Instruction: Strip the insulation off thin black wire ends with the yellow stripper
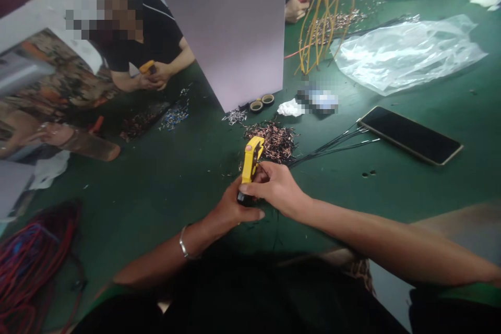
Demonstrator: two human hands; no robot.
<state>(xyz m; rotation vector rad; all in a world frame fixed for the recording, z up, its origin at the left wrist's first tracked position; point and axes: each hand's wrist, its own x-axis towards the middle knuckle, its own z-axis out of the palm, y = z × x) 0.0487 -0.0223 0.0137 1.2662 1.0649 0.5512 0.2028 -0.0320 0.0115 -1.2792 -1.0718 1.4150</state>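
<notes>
My left hand (230, 206), with a silver bangle at its wrist, is closed around a yellow-and-black wire stripper (250, 159) held upright over the green table. My right hand (284, 188) is pinched against the tool's right side. A thin black wire seems to run between its fingers into the tool, though the fingers hide most of it. Several black wires (329, 151) with pale tips lie on the table just right of this hand. Directly behind the tool is a heap of short copper and black wire scraps (276, 141).
A phone (410, 134) lies to the right, a clear plastic bag (410, 55) behind it. Two tape rolls (262, 103) sit by a grey upright panel (238, 26). Red cable coils (35, 266) are at lower left. Co-workers sit across, one holding a yellow tool (147, 67).
</notes>
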